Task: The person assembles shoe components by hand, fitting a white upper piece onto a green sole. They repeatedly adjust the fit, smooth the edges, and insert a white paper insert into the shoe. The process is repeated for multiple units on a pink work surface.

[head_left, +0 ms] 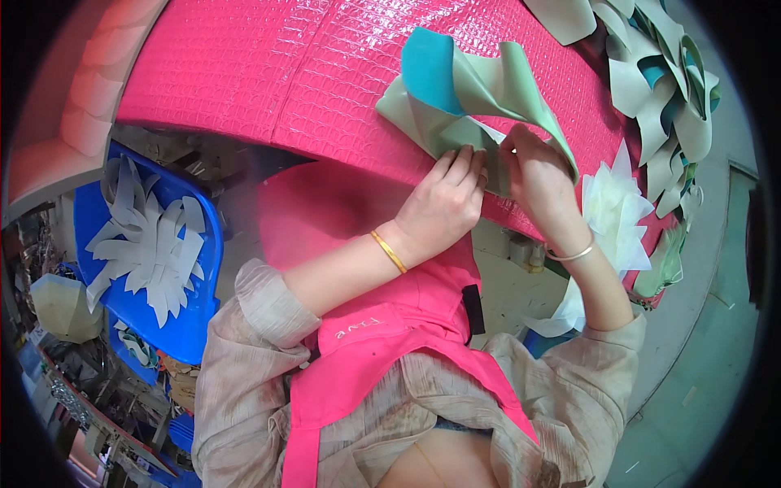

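A curled sheet of soft, leather-like material (512, 85), pale green on one side and teal on the other, lies on the pink textured table cover. Its far part bends up in loose folds. My left hand (443, 195) holds down the sheet's near edge, fingers side by side and thumb out of sight. Just right of it, my right hand (538, 175) is closed in a pinch over the same sheet, under the raised fold. What sits between those fingertips is hidden. A small white edge shows beside them.
More pale green and teal pieces (671, 89) hang in a heap at the table's right end. White pointed sheets (614, 211) stand by my right forearm. At left, a blue plastic chair (191, 325) carries several pale strips (150, 244). The pink table cover (236, 73) stretches across the far side.
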Tool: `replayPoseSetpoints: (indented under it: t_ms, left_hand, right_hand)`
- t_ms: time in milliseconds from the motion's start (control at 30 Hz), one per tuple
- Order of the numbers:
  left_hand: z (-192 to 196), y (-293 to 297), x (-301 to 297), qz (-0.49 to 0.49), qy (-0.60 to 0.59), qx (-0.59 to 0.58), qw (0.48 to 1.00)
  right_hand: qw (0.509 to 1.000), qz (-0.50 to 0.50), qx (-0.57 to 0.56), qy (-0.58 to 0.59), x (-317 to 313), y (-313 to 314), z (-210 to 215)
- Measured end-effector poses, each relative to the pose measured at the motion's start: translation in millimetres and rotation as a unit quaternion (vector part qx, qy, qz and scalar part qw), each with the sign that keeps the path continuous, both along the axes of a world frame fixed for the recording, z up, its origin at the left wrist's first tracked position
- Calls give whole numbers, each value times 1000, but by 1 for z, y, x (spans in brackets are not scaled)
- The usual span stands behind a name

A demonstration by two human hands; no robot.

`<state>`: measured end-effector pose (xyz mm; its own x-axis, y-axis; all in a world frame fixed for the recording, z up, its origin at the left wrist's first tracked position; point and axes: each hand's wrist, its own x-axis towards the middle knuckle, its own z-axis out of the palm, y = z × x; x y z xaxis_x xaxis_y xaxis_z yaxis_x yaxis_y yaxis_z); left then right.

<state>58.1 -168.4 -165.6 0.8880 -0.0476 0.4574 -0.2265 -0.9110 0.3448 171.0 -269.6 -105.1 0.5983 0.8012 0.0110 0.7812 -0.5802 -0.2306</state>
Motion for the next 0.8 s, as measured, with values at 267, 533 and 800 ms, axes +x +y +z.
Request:
replayPoseSetpoints:
  t_ms: [267, 533, 800]
  left_hand:
    - [-5, -3, 8, 32, 22, -51, 998]
    - [-7, -8, 15, 55, 11, 36, 998]
    - [-1, -12, 18, 1, 1, 129, 992]
  right_hand:
    - [996, 14, -62, -55, 20, -12, -24]
    - [999, 4, -51, 13, 29, -27, -17]
    - [982, -15, -156, -101, 19, -26, -22]
